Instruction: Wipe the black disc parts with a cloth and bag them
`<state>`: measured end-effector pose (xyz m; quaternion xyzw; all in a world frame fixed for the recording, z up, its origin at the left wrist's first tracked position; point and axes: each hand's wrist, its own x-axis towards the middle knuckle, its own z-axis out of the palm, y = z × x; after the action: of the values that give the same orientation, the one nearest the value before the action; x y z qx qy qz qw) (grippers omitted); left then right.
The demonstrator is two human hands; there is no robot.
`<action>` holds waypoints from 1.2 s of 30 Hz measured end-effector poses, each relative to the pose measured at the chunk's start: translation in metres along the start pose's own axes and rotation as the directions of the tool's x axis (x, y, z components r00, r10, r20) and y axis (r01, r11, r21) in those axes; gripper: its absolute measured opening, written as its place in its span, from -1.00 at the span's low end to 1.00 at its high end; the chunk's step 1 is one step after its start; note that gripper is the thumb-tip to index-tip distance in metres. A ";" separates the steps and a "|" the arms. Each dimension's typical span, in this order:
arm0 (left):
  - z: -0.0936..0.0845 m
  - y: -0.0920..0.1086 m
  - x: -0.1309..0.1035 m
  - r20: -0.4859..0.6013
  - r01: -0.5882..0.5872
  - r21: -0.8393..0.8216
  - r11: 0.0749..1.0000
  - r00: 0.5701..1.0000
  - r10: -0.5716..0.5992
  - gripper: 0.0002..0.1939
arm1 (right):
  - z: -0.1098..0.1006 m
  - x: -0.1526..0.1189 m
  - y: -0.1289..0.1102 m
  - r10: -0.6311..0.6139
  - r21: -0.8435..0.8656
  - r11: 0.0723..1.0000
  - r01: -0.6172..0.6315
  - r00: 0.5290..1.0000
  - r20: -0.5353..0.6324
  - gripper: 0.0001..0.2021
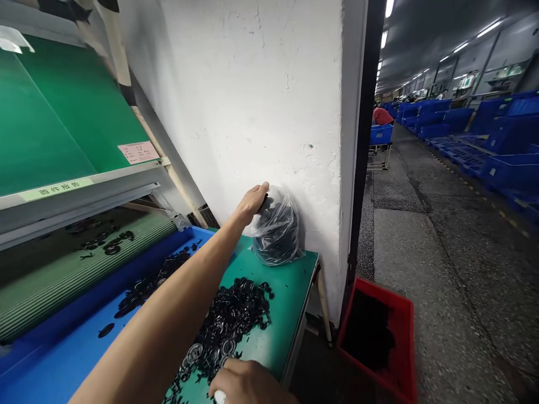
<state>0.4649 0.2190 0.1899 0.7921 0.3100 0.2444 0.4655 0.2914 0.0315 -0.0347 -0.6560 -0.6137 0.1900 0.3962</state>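
Observation:
My left hand (252,203) reaches to the mouth of a clear plastic bag (280,230), its fingers closed round black parts, of which only a dark edge shows. The bag stands upright against the wall and is filled with dark pieces. Low in the view, my right hand (250,384) rests with curled fingers at the near edge of a heap of small black ring-shaped parts (236,308). Something white shows at its fingertips; what the fingers hold is hidden. The heap lies on a green tabletop (290,286), partly behind my left forearm.
To the left, a blue tray (54,359) holding black parts sits below a green conveyor belt (138,224) carrying more. A red bin (406,336) with dark contents stands on the floor. Beyond the wall edge, a person (382,116) bends by blue crates (516,168) along an aisle.

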 end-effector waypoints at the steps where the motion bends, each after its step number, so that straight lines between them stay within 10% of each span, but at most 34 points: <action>1: 0.005 -0.002 0.002 0.019 -0.005 -0.013 1.000 1.000 0.006 -0.67 | -0.001 0.000 0.000 0.002 0.007 1.000 -0.002 1.000 -0.013 -0.71; 10: 0.010 -0.008 -0.003 -0.177 -0.215 -0.037 0.976 0.963 0.205 -0.74 | -0.012 0.006 0.007 -0.139 0.086 0.987 0.138 0.990 0.002 -0.66; 18: -0.081 -0.072 -0.117 -0.452 -0.245 0.176 0.953 0.840 0.299 -0.77 | -0.024 -0.001 0.003 -0.090 0.235 0.968 0.087 0.996 0.001 -0.63; 25: -0.137 -0.174 -0.211 -0.149 -0.038 0.430 0.902 0.982 0.113 -0.80 | -0.014 0.005 -0.023 0.258 -0.060 0.961 -0.269 0.955 -0.146 -0.62; 30: -0.118 -0.207 -0.206 0.073 -0.131 0.571 0.810 0.991 0.109 -0.68 | 0.005 0.020 -0.048 0.286 -0.427 0.857 -0.289 0.955 -0.071 -0.67; 36: -0.097 -0.219 -0.215 0.208 -0.203 0.646 0.736 0.974 0.085 -0.56 | 0.038 0.016 -0.070 0.102 -0.489 0.870 -0.062 0.993 0.057 -0.78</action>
<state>0.1933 0.2032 0.0171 0.9446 0.2746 0.0875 0.1572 0.2205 0.0528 -0.0014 -0.7518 -0.6287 0.0725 0.1849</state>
